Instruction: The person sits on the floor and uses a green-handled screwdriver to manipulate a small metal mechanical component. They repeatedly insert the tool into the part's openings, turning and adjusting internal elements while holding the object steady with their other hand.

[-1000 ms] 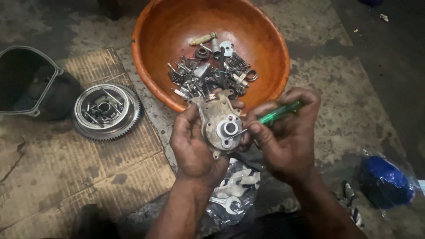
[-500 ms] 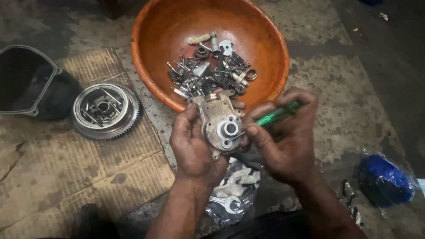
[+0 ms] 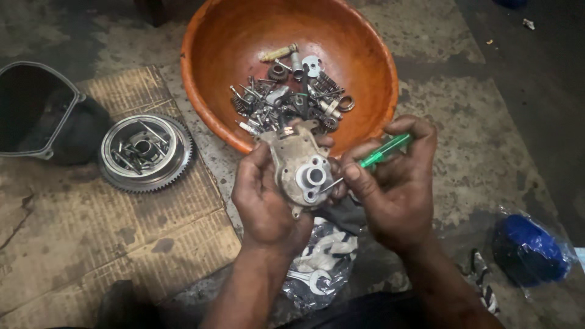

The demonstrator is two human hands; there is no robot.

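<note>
My left hand [image 3: 262,198] grips a small grey metal housing [image 3: 298,164] with a round bore, held upright over the near rim of an orange bowl [image 3: 213,55]. My right hand [image 3: 396,183] holds a green-handled screwdriver [image 3: 381,152]. Its metal tip touches the housing beside the bore. Several bolts, springs and small metal parts [image 3: 286,97] lie heaped in the bottom of the bowl.
A toothed flywheel [image 3: 146,152] lies on flattened cardboard [image 3: 91,244] at the left, next to a black cover [image 3: 36,113]. A clear bag with wrenches [image 3: 317,268] sits under my hands. At the right lies a blue object in plastic [image 3: 530,250]. The floor is dirty concrete.
Both hands stay in place with the housing. The screwdriver has shifted slightly, with its tip still at the housing's bore.
</note>
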